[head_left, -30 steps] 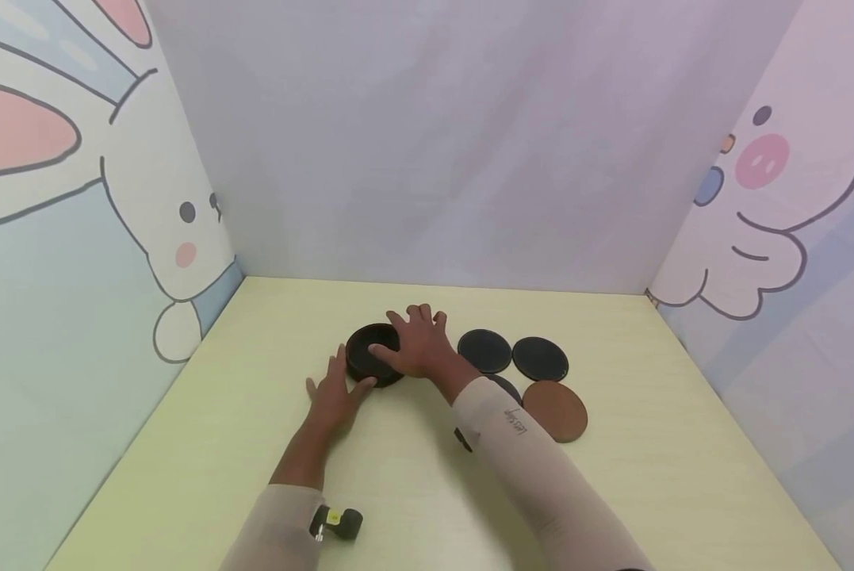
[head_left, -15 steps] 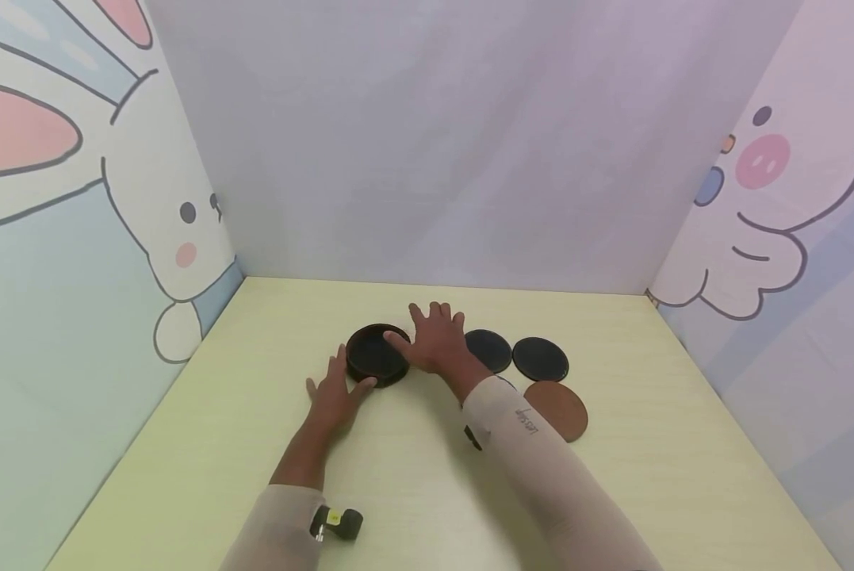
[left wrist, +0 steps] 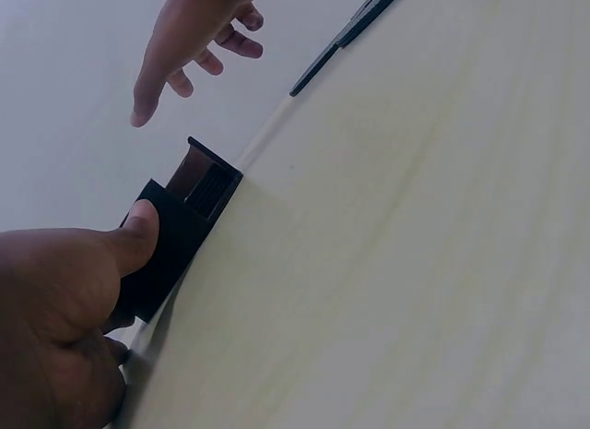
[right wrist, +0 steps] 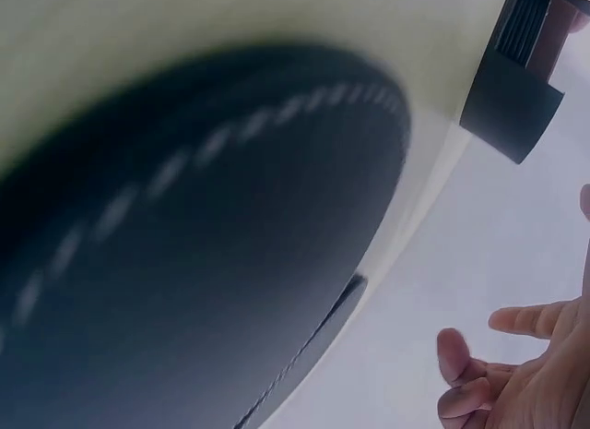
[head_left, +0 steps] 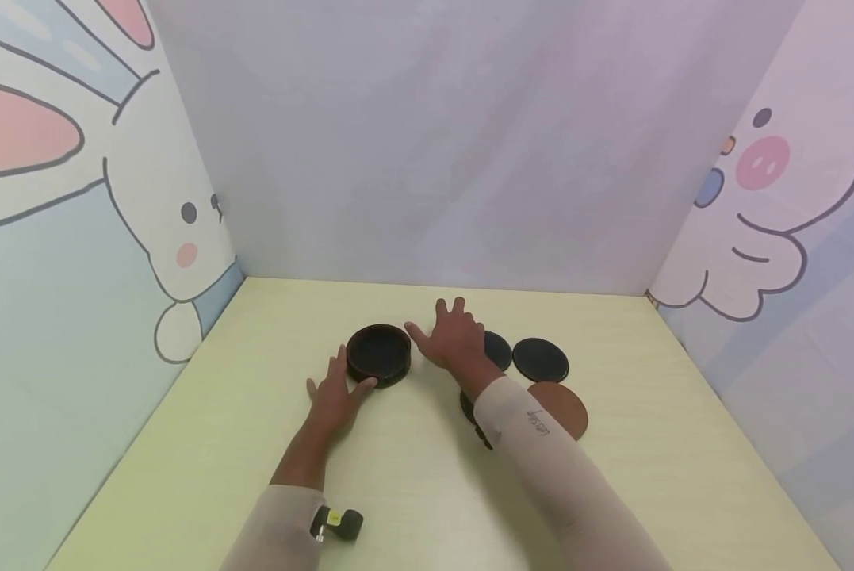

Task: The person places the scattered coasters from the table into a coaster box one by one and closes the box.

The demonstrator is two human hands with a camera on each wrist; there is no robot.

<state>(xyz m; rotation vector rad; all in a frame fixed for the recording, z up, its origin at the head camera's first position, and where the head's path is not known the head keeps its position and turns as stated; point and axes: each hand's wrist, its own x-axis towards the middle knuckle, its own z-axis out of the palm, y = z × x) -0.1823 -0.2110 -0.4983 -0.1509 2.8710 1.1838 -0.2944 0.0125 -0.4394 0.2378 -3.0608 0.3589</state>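
A round black coaster holder (head_left: 400, 374) sits on the table, left of centre. My left hand (head_left: 335, 396) holds its near left side, the thumb in front and fingers on the left. In the left wrist view, the holder's wall (left wrist: 175, 244) has an open slot. Between the holder and the coasters, my right hand (head_left: 451, 337) hovers with fingers spread, holding nothing. Two black coasters (head_left: 541, 360) lie at the back right, one partly behind that hand. A third black coaster (head_left: 468, 407) is mostly hidden by the right arm. White stitching edges a black coaster (right wrist: 230, 217) in the right wrist view.
A brown coaster (head_left: 565, 408) lies in front of the black ones, partly covered by the right sleeve. The pale table (head_left: 205, 444) meets a plain wall (head_left: 434, 159) behind and cartoon-printed walls at both sides. A small black device (head_left: 341, 522) is strapped on the left wrist.
My right hand has moved rightward from over the coaster holder, uncovering its inside. The left hand and the holder have stayed in place. The coasters still lie where they were.
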